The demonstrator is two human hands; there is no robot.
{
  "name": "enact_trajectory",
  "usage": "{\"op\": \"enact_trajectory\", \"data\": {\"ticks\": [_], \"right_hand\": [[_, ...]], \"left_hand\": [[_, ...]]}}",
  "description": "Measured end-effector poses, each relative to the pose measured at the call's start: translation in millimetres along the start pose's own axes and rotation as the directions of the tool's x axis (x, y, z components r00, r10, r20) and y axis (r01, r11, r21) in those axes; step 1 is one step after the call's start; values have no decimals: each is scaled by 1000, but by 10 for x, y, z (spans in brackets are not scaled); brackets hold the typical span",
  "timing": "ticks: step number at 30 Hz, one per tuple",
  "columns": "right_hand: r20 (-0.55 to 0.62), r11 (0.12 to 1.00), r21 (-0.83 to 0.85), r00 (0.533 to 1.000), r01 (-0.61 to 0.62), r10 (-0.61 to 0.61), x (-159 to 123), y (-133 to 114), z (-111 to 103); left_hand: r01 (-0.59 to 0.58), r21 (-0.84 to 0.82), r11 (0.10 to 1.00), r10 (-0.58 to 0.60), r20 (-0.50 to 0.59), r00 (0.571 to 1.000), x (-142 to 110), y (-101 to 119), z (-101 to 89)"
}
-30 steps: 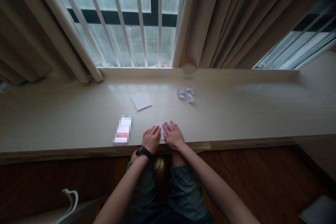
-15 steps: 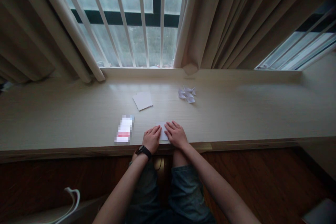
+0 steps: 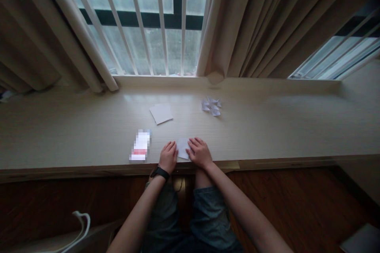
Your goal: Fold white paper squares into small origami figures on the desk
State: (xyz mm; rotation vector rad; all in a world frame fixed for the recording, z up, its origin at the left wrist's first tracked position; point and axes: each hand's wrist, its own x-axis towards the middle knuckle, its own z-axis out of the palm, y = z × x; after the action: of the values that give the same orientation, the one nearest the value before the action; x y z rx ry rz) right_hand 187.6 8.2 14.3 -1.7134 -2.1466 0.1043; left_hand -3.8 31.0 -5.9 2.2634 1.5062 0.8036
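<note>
A small square sheet of white paper (image 3: 183,148) lies on the pale wooden ledge, near its front edge. Along its left side rests my left hand (image 3: 168,157), fingers stretched out flat on or just beside the paper's edge. My right hand (image 3: 200,153) covers the right edge of the sheet, its fingers lightly bent and the thumb apart from them. Farther back is a stack of white square papers (image 3: 161,113). Several folded white paper pieces (image 3: 211,106) sit in a cluster to the right of that stack.
A phone with a blurred-out screen (image 3: 140,145) lies on the ledge (image 3: 282,126) left of my hands. Curtains (image 3: 237,23) and a barred window (image 3: 148,39) stand behind. A bag with a white handle (image 3: 84,225) is at the lower left.
My hands have moved apart, the left sliding leftward and the right a little rightward, so more of the paper shows between them. The view has shifted slightly.
</note>
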Motion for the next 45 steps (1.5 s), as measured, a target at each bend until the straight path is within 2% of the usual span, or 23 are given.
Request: {"op": "enact_trajectory", "data": {"ticks": [2,5,6,8,10,12,17,20,25,27,29,32,34,40,45], "right_hand": [[-4,1000,6,1000,-1,1,-4,1,1],[-9,1000,15,1000,2,-2,-5,4,0],[-11,1000,18,1000,3,-3,-5,5,-2],[-19,1000,27,1000,4,-3,-6,7,-3],[-30,999,44,1000,6,-4,-7,11,1],[-43,998,65,999,7,-4,-7,16,9],[-68,995,104,998,14,-7,-3,28,20],[-75,993,114,997,20,-11,-3,32,15],[-85,989,145,996,25,-13,-15,38,25],[-92,986,165,996,26,-11,-21,44,29],[-98,981,192,995,30,-12,-22,57,29],[-101,969,246,995,17,8,-13,89,31],[-100,959,285,994,-6,36,-2,114,40],[-110,903,428,989,-45,101,24,158,93],[-126,814,576,977,-70,173,49,124,144]], "left_hand": [[55,-49,997,-56,-5,998,20,26,-46],[202,-132,970,-203,7,979,96,92,-141],[273,-171,947,-273,27,962,131,111,-171],[434,-244,867,-420,110,901,208,132,-217],[525,-300,797,-489,191,851,281,131,-243],[567,-307,764,-512,246,823,338,118,-255],[592,-201,780,-511,340,789,385,95,-271],[560,-98,823,-497,353,792,363,113,-297],[409,41,912,-408,214,888,286,207,-358],[369,44,929,-370,193,909,258,239,-354],[400,-26,916,-387,202,900,247,252,-325],[516,-194,834,-463,261,847,263,238,-262],[549,-255,796,-479,291,828,287,222,-230],[554,-262,790,-471,317,823,349,191,-184],[550,-209,808,-467,340,816,375,188,-149]]}}
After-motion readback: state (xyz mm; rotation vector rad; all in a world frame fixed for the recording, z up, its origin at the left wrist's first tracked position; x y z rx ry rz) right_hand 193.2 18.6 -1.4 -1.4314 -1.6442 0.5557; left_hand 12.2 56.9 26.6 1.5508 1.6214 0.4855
